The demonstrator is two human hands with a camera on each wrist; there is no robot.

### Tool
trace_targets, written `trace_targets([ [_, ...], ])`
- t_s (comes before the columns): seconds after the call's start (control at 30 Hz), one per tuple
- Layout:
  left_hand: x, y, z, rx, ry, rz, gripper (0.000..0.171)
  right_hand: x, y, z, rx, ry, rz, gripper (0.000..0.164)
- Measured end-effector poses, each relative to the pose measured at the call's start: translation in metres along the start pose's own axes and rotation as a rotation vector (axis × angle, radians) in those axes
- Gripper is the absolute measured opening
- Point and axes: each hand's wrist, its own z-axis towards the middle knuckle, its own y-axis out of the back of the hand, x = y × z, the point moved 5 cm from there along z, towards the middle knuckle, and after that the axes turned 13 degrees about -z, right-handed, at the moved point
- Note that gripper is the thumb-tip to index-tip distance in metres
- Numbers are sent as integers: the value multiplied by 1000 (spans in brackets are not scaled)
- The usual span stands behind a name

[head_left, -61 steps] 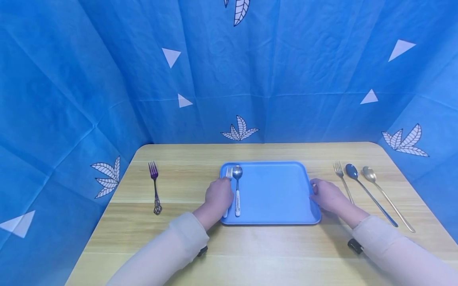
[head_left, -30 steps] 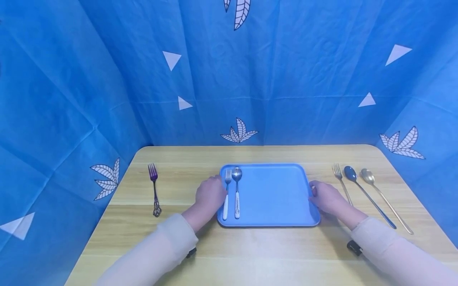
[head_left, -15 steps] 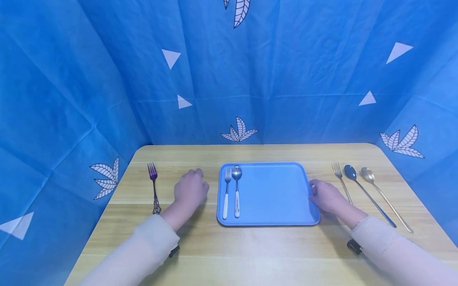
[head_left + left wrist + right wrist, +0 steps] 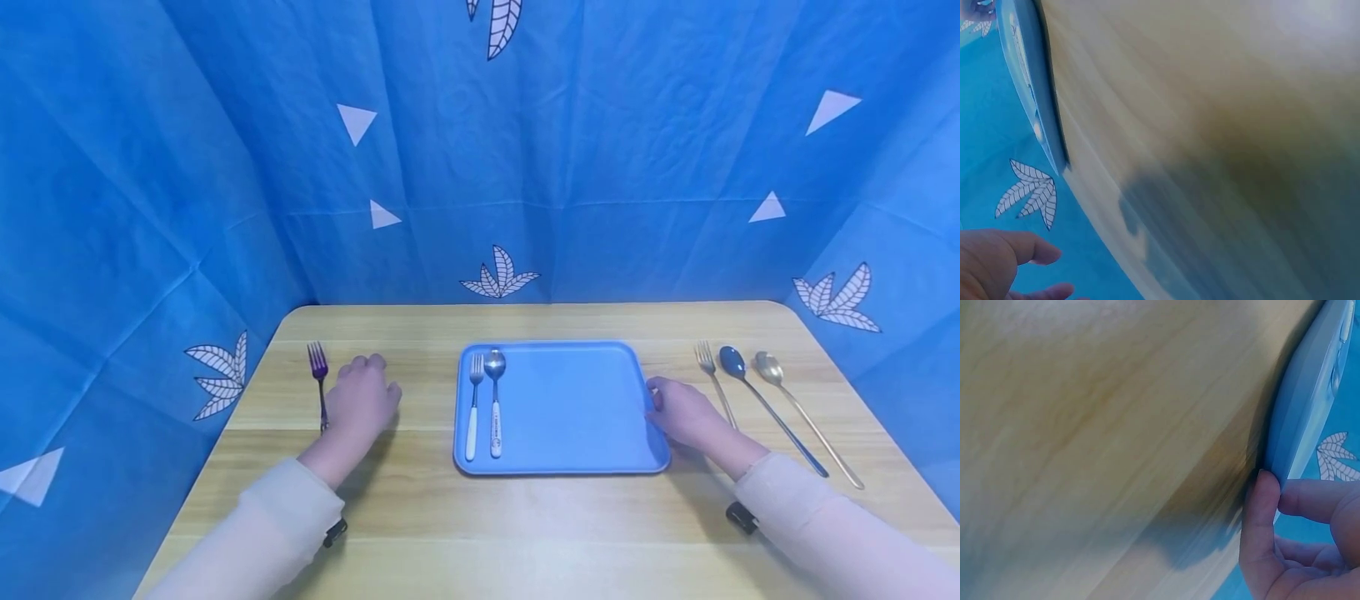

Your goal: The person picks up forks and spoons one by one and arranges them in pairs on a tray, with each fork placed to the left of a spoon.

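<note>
In the head view my left hand (image 4: 362,400) is above the table just right of a purple fork (image 4: 318,363), overlapping its lower handle. Its thumb and fingers (image 4: 1044,250) are apart with nothing between them in the left wrist view. My right hand (image 4: 682,410) pinches the right rim of a blue tray (image 4: 577,408) between thumb and finger, as the right wrist view shows. On the tray's left side lie a white-handled fork (image 4: 472,429) and a white-handled spoon (image 4: 496,427), side by side with heads pointing away.
Right of the tray lie a gold fork (image 4: 705,358), a dark blue spoon (image 4: 732,362) and a gold spoon (image 4: 768,367); my right hand and forearm cover part of the gold fork. A blue patterned cloth (image 4: 600,167) hangs behind and beside the wooden table (image 4: 540,533).
My left hand has let go of the white-handled fork on the tray and moved left, off the tray, to beside the purple fork. The right hand stays at the tray's rim.
</note>
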Motion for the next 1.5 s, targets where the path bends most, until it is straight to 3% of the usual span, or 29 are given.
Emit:
trace_targets([
  [0.73,54,12,0,-36,114,25,57,0,-2,2,-13,8,6,53],
  [1.2,76,12,4,10,199,0,65,1,1,-1,-9,2,12,53],
  [1.5,92,7,7,77,267,-26,63,0,0,-1,-15,3,9,53],
])
